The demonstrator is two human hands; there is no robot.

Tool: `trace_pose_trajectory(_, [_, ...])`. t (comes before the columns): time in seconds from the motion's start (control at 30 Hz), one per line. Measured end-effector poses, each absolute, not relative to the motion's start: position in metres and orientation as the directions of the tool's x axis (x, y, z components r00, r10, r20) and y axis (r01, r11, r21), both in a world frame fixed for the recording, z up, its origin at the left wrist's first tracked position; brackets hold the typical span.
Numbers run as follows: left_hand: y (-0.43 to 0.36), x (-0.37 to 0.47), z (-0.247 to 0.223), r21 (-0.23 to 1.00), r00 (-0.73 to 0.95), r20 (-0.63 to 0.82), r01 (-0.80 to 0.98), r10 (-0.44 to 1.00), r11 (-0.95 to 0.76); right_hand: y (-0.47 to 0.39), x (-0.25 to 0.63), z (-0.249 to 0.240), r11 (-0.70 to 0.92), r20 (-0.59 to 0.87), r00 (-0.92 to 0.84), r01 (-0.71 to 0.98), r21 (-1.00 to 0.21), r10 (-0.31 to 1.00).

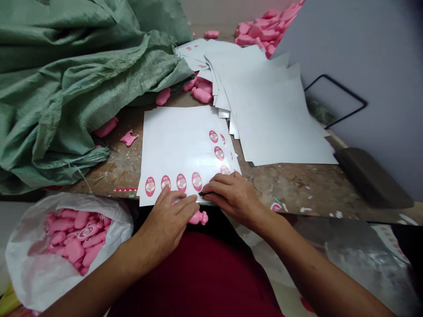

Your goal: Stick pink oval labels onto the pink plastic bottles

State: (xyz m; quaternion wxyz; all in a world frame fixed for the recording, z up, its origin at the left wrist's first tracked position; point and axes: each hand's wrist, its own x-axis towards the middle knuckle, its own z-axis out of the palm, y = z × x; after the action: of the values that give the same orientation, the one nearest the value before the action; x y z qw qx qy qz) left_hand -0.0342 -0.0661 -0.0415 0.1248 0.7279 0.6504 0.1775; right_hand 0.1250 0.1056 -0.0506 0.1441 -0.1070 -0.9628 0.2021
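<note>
A white sticker sheet (178,141) with oval pink labels along its front and right edges lies at the table's front edge. Below that edge, my left hand (172,211) is closed round a small pink bottle (200,217), whose narrow end sticks out to the right. Its fingertips reach over the lowest row of labels. My right hand (231,193) pinches a small dark tool (202,193) at the sheet's front edge, beside the rightmost label (197,181) of that row. The fingers partly hide the tool.
Fanned white sheets (271,105) cover the table's middle right. Pink bottles (264,31) are heaped at the back. A green sack (82,79) fills the left. A white bag (26,259) of labelled bottles hangs front left. A dark block (370,176) sits at the right edge.
</note>
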Motion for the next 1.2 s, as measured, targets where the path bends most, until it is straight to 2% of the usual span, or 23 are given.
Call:
trace_pose_trajectory(0.13, [-0.066, -0.034, -0.040, 0.414, 0.089, 0.088, 0.903, 0.992, -0.118, 0.100, 0.124, -0.051, 0.897, 0.237, -0.931, 0.164, -0.412, 0.279])
trace_pose_trajectory(0.27, [-0.065, -0.035, -0.038, 0.432, 0.096, 0.039, 0.896, 0.995, -0.103, 0.100, 0.123, -0.050, 0.887, 0.165, -0.939, 0.214, -0.408, 0.302])
trace_pose_trajectory(0.37, [-0.066, -0.034, -0.042, 0.436, 0.081, 0.083, 0.893, 0.993, -0.110, 0.110, 0.124, -0.046, 0.758, 0.128, -0.906, 0.252, -0.601, 0.403])
trace_pose_trajectory(0.43, [-0.067, -0.033, -0.046, 0.433, 0.066, 0.127, 0.894, 0.990, -0.115, 0.119, 0.126, -0.041, 0.618, 0.169, -0.826, 0.250, -0.746, 0.538])
trace_pose_trajectory(0.5, [-0.068, -0.033, -0.049, 0.434, 0.061, 0.139, 0.893, 0.988, -0.117, 0.124, 0.128, -0.035, 0.538, 0.227, -0.718, 0.239, -0.808, 0.659])
trace_pose_trajectory(0.53, [-0.068, -0.033, -0.049, 0.436, 0.069, 0.129, 0.892, 0.989, -0.119, 0.124, 0.129, -0.032, 0.540, 0.252, -0.692, 0.233, -0.809, 0.676])
trace_pose_trajectory(0.6, [-0.067, -0.033, -0.047, 0.437, 0.078, 0.114, 0.891, 0.990, -0.121, 0.119, 0.131, -0.030, 0.596, 0.265, -0.737, 0.225, -0.771, 0.621])
trace_pose_trajectory(0.73, [-0.066, -0.034, -0.040, 0.452, 0.083, 0.062, 0.886, 0.995, -0.103, 0.099, 0.129, -0.035, 0.756, 0.151, -0.892, 0.260, -0.601, 0.427])
trace_pose_trajectory(0.87, [-0.064, -0.035, -0.036, 0.468, 0.090, 0.023, 0.879, 0.996, -0.090, 0.085, 0.125, -0.042, 0.840, 0.116, -0.912, 0.306, -0.448, 0.394])
trace_pose_trajectory(1.0, [-0.065, -0.034, -0.038, 0.458, 0.093, 0.014, 0.885, 0.996, -0.089, 0.083, 0.123, -0.045, 0.849, 0.101, -0.904, 0.345, -0.401, 0.415])
trace_pose_trajectory(1.03, [-0.065, -0.034, -0.040, 0.456, 0.090, 0.020, 0.886, 0.996, -0.089, 0.084, 0.123, -0.045, 0.830, 0.095, -0.899, 0.349, -0.434, 0.428])
trace_pose_trajectory(1.1, [-0.066, -0.033, -0.042, 0.457, 0.071, 0.051, 0.885, 0.996, -0.087, 0.092, 0.124, -0.045, 0.741, 0.108, -0.870, 0.339, -0.580, 0.482])
trace_pose_trajectory(1.2, [-0.066, -0.033, -0.043, 0.491, 0.057, 0.078, 0.867, 0.995, -0.088, 0.107, 0.125, -0.041, 0.508, 0.164, -0.737, 0.270, -0.818, 0.656])
